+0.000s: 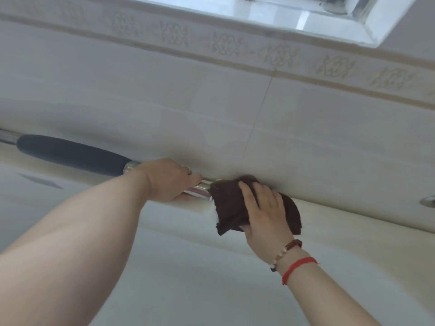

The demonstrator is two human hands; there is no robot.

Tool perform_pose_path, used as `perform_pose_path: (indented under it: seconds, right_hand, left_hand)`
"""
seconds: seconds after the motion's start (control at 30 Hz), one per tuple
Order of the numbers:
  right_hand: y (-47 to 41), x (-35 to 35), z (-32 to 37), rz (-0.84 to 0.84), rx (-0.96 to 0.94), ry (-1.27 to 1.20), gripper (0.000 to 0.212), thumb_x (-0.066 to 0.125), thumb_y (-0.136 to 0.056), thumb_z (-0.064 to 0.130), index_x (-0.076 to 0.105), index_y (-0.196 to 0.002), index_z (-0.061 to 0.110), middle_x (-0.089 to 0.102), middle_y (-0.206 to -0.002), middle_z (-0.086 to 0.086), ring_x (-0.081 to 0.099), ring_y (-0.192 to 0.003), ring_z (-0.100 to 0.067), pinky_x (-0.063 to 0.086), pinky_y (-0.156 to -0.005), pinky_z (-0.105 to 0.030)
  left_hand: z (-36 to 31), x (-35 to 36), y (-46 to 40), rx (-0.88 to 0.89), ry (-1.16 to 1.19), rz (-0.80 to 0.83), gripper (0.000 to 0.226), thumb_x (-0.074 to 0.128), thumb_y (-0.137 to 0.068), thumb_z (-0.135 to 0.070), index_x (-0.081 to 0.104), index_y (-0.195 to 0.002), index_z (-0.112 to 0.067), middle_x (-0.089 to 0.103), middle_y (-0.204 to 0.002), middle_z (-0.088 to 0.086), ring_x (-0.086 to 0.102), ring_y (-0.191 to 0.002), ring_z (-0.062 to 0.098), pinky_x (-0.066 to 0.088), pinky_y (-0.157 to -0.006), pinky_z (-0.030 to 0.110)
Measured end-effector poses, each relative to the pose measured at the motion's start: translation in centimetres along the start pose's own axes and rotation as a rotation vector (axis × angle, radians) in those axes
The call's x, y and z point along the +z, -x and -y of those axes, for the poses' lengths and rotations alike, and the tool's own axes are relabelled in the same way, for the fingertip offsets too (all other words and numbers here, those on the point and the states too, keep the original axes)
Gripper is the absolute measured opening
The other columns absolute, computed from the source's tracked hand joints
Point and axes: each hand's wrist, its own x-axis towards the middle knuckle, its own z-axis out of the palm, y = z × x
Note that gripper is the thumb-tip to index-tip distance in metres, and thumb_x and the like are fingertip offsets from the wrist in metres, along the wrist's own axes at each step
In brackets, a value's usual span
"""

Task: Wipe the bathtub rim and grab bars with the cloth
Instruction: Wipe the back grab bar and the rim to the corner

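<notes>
Grab bar: a chrome metal grab bar [200, 190] with a dark grey padded sleeve [70, 152] runs along the tiled wall from the left edge toward the middle. Its bare chrome shows at the far left and again between the two hands.
Left hand: the left hand [168, 178] is curled round the chrome part of the bar, just right of the padded sleeve, knuckles up. A ring [188, 170] sits on one finger.
Cloth: the dark brown cloth [231, 208] is bunched over the right end of the bar, where it meets the wall and the cream bathtub rim [353, 222]. One corner hangs down below the rim's edge.
Right hand: the right hand [263, 208] lies on the cloth with fingers nearly straight and slightly spread, pressing it down, the thumb at the cloth's lower edge. A beaded bracelet [286, 252] and a red string [297, 267] circle the wrist.
Wall: pale grey tiles [329, 128] with a patterned beige border strip [226, 44] above them.
Far right: a small round chrome fitting [428, 201] sits on the rim at the frame's edge.
</notes>
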Motion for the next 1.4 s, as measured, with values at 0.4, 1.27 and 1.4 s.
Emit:
perform_pose_path:
  seconds: [0.4, 1.27, 1.4]
  right_hand:
    - [-2.7, -2.7, 3.6, 0.445, 0.235, 0.081, 0.108, 0.062, -0.076, 0.059, 0.007, -0.147, -0.002, 0.016, -0.144, -0.036, 0.018, -0.133, -0.051, 0.009, -0.106, -0.065]
    - [-4.1, -3.0, 5.9, 0.52, 0.391, 0.139, 0.094, 0.06, -0.081, 0.055, 0.005, -0.146, 0.014, 0.019, -0.142, -0.02, 0.018, -0.133, -0.037, 0.009, -0.112, -0.054]
    - [-4.1, -3.3, 6.3, 0.499, 0.414, 0.148, 0.093, 0.061, -0.081, 0.052, 0.006, -0.147, 0.016, 0.02, -0.142, -0.017, 0.02, -0.133, -0.035, 0.01, -0.113, -0.051]
  left_hand:
    - [0.0, 0.2, -0.1, -0.002, -0.046, -0.01, 0.046, 0.027, -0.096, -0.047, 0.034, -0.127, -0.014, 0.055, -0.118, 0.009, 0.056, -0.106, 0.03, 0.04, -0.081, 0.033]
    - [0.5, 1.5, -0.4, 0.097, 0.123, -0.237, 0.046, 0.036, -0.096, -0.045, 0.038, -0.128, -0.013, 0.058, -0.116, 0.013, 0.057, -0.102, 0.033, 0.039, -0.077, 0.033]
    - [1.9, 2.0, 2.1, 0.155, 0.103, -0.314, 0.053, 0.042, -0.093, -0.043, 0.033, -0.136, -0.013, 0.051, -0.125, 0.01, 0.048, -0.113, 0.029, 0.035, -0.091, 0.034]
